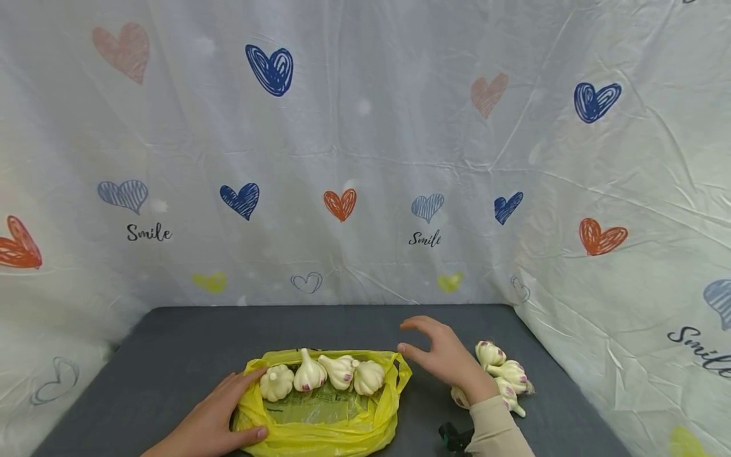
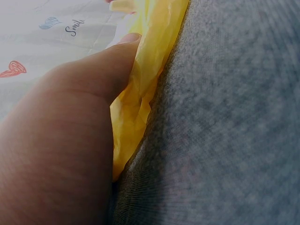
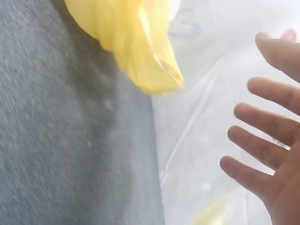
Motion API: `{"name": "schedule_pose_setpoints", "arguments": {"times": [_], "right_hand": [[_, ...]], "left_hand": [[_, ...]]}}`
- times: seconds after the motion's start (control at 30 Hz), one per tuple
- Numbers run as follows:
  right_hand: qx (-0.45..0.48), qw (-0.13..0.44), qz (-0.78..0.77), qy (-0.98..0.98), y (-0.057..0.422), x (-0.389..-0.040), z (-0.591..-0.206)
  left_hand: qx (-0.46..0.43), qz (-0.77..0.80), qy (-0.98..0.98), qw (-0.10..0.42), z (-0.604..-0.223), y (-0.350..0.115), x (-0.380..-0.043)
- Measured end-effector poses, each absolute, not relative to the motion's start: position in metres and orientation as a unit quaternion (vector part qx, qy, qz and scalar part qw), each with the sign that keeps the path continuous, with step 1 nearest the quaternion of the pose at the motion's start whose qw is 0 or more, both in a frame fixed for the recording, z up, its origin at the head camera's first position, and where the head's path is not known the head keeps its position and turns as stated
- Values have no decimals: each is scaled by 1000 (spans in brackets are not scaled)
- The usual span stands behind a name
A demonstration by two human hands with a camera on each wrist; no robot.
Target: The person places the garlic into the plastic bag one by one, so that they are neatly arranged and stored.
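A yellow plastic bag [image 1: 325, 438] lies with its mouth spread wide, and several white garlic bulbs [image 1: 310, 371] sit in a row along its far inner side. My left hand [image 1: 219, 412] rests against the bag's left side, thumb along the front and fingers on the left rim. In the left wrist view the thumb [image 2: 119, 61] lies against the yellow plastic. Just beyond the bag's right rim, my right hand [image 1: 442, 352] hovers with nothing in it. Its fingers are spread apart in the right wrist view, away from the bag's corner [image 3: 150, 70].
More garlic bulbs [image 1: 511, 374] lie in a cluster at the right, partly behind the right forearm. A small black object [image 1: 455, 438] shows beside the sleeve [image 1: 497, 428]. The dark grey table [image 1: 171, 355] ends at a white curtain [image 1: 365, 127] printed with hearts.
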State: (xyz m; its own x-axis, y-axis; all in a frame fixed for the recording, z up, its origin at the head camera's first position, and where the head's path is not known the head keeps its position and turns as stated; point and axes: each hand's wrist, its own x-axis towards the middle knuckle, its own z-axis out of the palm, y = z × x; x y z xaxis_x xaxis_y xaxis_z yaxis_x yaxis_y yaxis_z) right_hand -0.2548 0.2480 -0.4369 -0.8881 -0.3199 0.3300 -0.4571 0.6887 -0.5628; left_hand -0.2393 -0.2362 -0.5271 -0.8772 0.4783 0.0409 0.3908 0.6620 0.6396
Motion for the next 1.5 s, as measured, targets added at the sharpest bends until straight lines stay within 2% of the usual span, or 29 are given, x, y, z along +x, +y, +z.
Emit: {"name": "schedule_pose_setpoints", "arguments": {"times": [0.3,0.67,1.07,1.5], "right_hand": [[175,177,338,-907,272,-253,-432],[158,200,349,-902,293,-256,-433],[76,166,362,-914,322,-249,-435],[58,146,365,-918,343,-250,-448]], "left_hand": [[241,330,910,66,-525,-234,-238],[231,340,908,80,-529,-236,-241],[231,339,909,75,-530,-237,-245],[229,337,909,83,-528,-236,-242]]}}
